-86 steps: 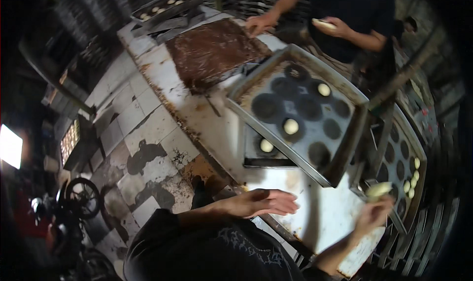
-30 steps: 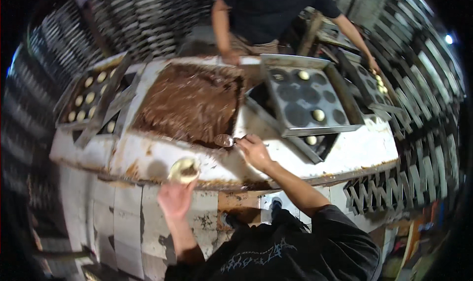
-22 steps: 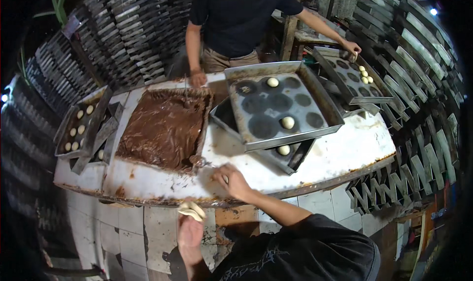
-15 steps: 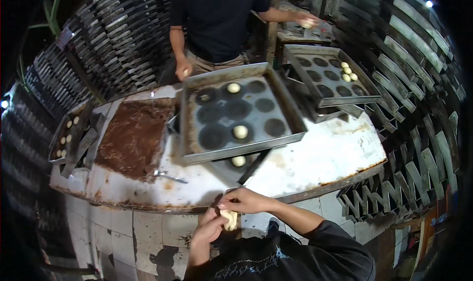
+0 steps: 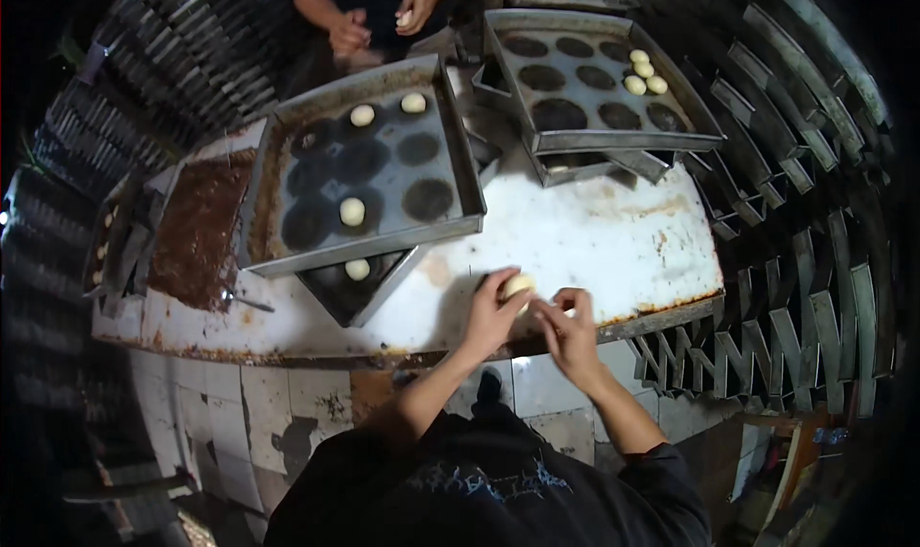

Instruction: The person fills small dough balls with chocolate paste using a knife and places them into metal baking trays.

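My left hand (image 5: 489,307) curls round a pale dough ball (image 5: 518,288) just above the table's front edge. My right hand (image 5: 567,328) meets it from the right, fingers bent and pinching at the dough. A spoon (image 5: 249,302) lies on the white table (image 5: 594,250) beside a slab of brown chocolate-like paste (image 5: 192,231) at the left. A large metal tray (image 5: 422,149) with dark round marks holds three dough balls (image 5: 353,211). It sits crosswise on another tray (image 5: 326,293), which shows one more ball.
Another marked tray (image 5: 599,101) with several balls rests on stacked pans at the back right. A smaller tray (image 5: 110,235) stands at the far left. Across the table a co-worker (image 5: 369,20) holds dough. Stacks of metal pans (image 5: 805,307) surround the table; tiled floor lies below.
The spoon has left my right hand for the table. Both hands have met at the dough and moved right, its opening no longer visible. A third ball has appeared in the large tray.
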